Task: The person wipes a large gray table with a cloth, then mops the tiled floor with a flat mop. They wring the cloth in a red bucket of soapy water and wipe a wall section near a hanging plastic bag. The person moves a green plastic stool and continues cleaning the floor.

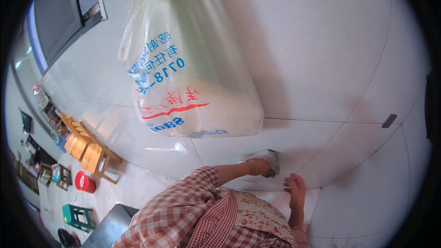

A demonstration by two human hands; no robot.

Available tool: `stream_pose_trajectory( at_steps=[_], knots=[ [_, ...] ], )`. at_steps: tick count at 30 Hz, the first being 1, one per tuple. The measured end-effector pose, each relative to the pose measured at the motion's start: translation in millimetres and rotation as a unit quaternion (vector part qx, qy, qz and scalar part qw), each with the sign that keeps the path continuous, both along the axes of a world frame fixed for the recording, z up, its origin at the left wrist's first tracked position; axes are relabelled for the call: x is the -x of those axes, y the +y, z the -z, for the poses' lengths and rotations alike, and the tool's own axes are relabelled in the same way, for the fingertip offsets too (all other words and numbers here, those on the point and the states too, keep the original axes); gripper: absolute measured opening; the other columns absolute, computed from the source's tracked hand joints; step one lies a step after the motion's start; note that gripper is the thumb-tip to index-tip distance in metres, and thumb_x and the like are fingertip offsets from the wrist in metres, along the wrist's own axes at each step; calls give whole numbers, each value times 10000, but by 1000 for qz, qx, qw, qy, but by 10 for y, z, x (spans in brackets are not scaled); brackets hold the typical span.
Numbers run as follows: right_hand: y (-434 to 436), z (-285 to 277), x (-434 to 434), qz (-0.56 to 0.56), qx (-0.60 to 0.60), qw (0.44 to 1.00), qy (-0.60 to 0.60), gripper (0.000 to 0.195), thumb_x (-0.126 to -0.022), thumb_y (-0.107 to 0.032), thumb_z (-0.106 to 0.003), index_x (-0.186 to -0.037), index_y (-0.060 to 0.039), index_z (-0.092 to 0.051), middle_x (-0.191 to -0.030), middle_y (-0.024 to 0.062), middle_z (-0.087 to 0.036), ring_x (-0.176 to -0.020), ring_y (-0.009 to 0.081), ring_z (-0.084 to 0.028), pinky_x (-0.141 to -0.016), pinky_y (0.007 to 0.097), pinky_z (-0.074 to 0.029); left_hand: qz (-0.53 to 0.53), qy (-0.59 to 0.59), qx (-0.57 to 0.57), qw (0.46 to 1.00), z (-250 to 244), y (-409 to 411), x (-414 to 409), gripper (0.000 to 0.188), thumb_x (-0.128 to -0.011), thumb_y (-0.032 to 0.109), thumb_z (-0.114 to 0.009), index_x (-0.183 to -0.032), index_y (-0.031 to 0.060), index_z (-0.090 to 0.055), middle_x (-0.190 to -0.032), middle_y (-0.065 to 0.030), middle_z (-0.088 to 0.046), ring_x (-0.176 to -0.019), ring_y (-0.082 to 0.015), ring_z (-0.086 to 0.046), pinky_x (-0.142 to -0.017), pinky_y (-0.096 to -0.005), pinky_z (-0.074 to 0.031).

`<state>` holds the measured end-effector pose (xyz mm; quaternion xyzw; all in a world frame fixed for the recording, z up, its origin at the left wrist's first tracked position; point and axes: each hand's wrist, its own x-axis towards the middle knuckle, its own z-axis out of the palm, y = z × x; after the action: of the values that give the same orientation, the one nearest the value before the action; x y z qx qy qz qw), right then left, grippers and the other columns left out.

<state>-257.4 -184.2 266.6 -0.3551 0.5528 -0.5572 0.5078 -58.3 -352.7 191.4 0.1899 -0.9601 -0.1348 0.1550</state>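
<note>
My left hand (260,167) is closed on a crumpled grey-white cloth (274,158), in front of a pale tiled surface. To its right, my right hand (295,183) is raised with the fingers loosely bent and apart, and no object shows in it. Above both hands is a large translucent plastic bag (206,110), its top gathered near the picture's upper edge. The bag bears mirrored blue and red writing, and something pale green shows through it. Neither hand touches the bag. Checked sleeves and a flowered apron (262,210) cover my arms and body.
Wooden chairs (91,151), a red bucket (84,182) and a green plastic stool (77,216) stand at the left. A dark flat-topped piece (112,225) lies at lower left. A dark-framed opening (58,10) is at upper left, and a small dark strip (389,121) marks the tiles at right.
</note>
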Motion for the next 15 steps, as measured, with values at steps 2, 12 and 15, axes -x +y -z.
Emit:
stream_pose_trajectory(
  at_steps=[2, 12, 15],
  knots=[
    [75, 44, -179, -1, -51, 995, -89, 393, -930, -208, -606, -1291, -86, -509, -1177, 75, -604, -1030, 206, -579, -793, 332, -499, -98, 27, -49, 994, -406, 220, -9, 347, -808, 94, -543, -1138, 10, -613, -1035, -224, -665, -984, -395, -633, -879, -463, -507],
    [-201, -79, -285, -15, 180, 874, -451, 557, -883, -126, -643, -1385, -37, -417, -1338, 125, -508, -1217, 283, -517, -1007, 445, -464, 62, 117, -86, 987, -1635, 876, 34, 640, -799, 222, -702, -1360, 12, -474, -1360, -246, -514, -1270, -367, -496, -990, -443, -451],
    [-293, -486, -134, 16, 311, 896, -316, 572, -858, -101, -674, -1369, -11, -434, -1327, 132, -518, -1204, 289, -530, -1024, 453, -443, 154, 240, -284, 916, -2018, 838, -490, 520, -896, 183, -661, -1366, 32, -496, -1403, -182, -514, -1293, -294, -493, -1044, -424, -424]
  ],
)
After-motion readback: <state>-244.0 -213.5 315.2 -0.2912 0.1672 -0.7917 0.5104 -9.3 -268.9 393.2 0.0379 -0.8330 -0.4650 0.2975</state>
